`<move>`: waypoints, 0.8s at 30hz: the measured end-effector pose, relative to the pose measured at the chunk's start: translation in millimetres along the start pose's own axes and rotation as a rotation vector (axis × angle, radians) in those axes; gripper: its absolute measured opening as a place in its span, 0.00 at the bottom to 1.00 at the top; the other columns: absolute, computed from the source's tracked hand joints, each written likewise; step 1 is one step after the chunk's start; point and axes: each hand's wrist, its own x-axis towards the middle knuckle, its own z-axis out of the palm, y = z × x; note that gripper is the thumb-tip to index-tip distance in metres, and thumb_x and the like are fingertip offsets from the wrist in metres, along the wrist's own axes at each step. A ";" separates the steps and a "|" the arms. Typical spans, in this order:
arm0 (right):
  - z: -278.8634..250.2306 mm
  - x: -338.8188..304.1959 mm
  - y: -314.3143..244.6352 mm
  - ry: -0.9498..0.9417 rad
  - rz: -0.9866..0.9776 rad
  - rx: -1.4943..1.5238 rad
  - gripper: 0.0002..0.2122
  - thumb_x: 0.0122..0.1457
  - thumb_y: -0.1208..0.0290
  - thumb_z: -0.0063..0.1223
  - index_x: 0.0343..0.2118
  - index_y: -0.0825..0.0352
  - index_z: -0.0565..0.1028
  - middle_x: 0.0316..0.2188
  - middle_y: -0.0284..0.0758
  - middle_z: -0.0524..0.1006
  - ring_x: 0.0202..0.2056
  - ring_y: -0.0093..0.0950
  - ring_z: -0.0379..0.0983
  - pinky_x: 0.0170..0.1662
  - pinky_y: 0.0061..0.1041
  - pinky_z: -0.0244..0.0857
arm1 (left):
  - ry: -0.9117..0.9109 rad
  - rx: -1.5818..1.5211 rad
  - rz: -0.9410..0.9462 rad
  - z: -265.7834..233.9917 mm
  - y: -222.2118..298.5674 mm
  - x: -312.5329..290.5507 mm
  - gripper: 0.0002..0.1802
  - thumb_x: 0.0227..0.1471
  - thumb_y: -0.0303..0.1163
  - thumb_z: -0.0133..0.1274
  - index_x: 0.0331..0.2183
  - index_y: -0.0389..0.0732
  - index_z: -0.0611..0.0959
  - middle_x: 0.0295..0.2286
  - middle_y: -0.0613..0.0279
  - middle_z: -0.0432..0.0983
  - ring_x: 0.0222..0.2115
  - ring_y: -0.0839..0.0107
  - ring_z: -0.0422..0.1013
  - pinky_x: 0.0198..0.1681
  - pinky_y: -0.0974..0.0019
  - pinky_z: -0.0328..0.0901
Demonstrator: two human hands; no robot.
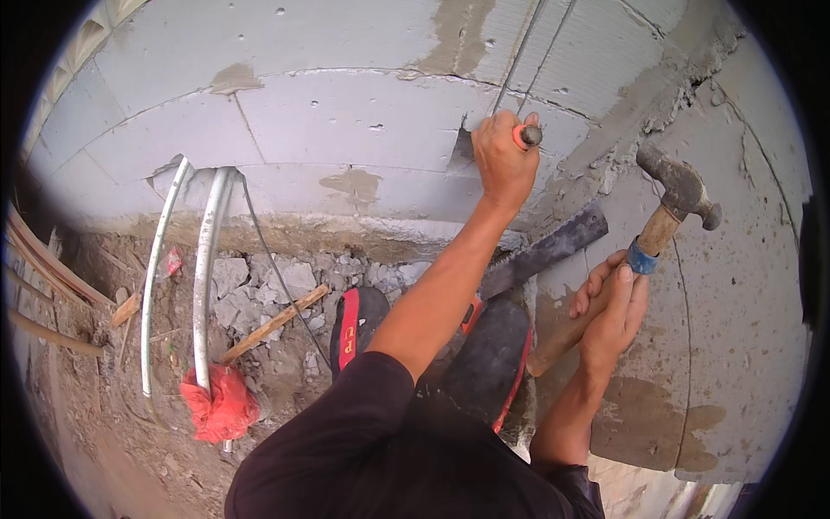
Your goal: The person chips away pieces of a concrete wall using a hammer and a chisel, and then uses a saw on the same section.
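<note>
My left hand (506, 160) is closed around the orange handle of a chisel (529, 136), against the light grey block wall (363, 121). The metal cap of the handle points toward me, and the blade is hidden behind my fist. Just left of that hand is a dark notch (462, 154) in the wall, and two parallel lines run upward above it. My right hand (614, 316) grips a claw hammer (679, 186) by its wooden handle, which has blue tape below the head. The hammer head is raised to the right, apart from the chisel.
A handsaw (553, 246) leans beside my shoes (493, 355), near the right-hand wall (735, 294). White pipes (206, 268) and a dark cable (264, 251) come out of the wall at left. A red plastic bag (220, 402) surrounds one pipe's foot. Rubble (251, 294) and a wood strip (275, 324) lie below.
</note>
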 end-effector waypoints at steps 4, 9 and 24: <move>13.8 4.9 -15.6 -0.026 -0.016 -0.044 0.11 0.70 0.65 0.39 0.44 0.69 0.66 0.24 0.32 0.66 0.19 0.19 0.62 0.22 0.21 0.59 | 0.054 0.012 -0.021 -4.7 -4.5 -5.4 0.18 0.54 0.33 0.63 0.22 0.40 0.70 0.20 0.55 0.69 0.26 0.52 0.66 0.34 0.52 0.57; 17.7 2.5 -19.2 -0.051 -0.048 -0.087 0.12 0.70 0.65 0.38 0.46 0.70 0.66 0.25 0.33 0.67 0.19 0.20 0.63 0.23 0.21 0.59 | 0.067 -0.018 0.030 -9.7 -7.9 -3.7 0.18 0.53 0.32 0.63 0.22 0.41 0.70 0.20 0.57 0.68 0.25 0.54 0.65 0.33 0.54 0.57; 43.8 0.1 -28.8 0.038 -0.447 0.050 0.25 0.68 0.50 0.43 0.47 0.75 0.64 0.25 0.39 0.67 0.20 0.26 0.64 0.24 0.26 0.63 | 0.130 -0.077 0.010 -6.4 -11.6 6.7 0.18 0.53 0.31 0.63 0.21 0.41 0.69 0.18 0.58 0.66 0.23 0.54 0.63 0.31 0.52 0.57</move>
